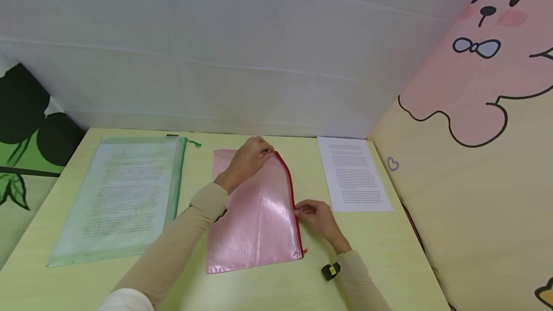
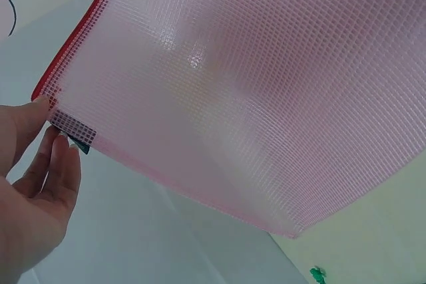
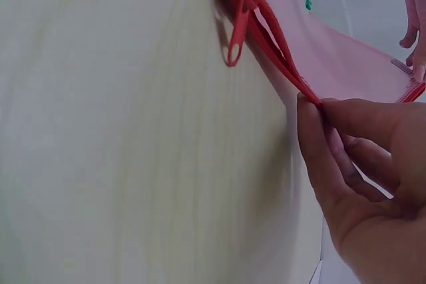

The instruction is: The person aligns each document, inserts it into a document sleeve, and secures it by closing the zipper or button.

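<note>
A pink mesh zipper pouch lies on the table, its red zipper running along the right side. My left hand pinches the far right corner, lifting it a little, beside a small dark tag in the left wrist view. Partway down the zipper edge, my right hand pinches the red tape between thumb and finger. The red zipper pull hangs at the near end. Between the tapes there is a gap near the slider in the right wrist view.
A green zipper pouch with a printed sheet inside lies on the left of the table. On the right lies a loose printed sheet. A white curtain stands behind, and a patterned cloth borders the right side.
</note>
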{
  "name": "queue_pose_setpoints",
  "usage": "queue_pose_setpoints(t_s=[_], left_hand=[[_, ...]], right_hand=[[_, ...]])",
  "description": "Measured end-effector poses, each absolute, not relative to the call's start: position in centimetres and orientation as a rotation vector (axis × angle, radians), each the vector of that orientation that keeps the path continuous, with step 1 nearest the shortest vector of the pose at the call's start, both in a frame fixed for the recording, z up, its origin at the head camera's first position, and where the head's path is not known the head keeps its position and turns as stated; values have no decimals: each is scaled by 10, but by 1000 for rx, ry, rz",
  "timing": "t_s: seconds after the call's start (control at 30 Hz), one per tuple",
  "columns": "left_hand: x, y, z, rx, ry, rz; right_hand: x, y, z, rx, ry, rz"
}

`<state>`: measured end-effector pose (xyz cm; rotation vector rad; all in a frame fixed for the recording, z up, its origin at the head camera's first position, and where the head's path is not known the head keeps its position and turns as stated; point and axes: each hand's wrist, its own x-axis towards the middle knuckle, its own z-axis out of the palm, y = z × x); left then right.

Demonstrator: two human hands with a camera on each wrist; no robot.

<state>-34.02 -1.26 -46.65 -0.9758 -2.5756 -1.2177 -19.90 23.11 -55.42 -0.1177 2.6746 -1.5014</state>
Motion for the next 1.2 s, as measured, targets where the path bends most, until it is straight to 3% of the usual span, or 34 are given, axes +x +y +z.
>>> queue_pose_setpoints(t_s=[1.2], left_hand=[[-325, 21, -519, -919, -2868, -1067]], right_hand=[[-185, 218, -555, -1, 2699, -1461]])
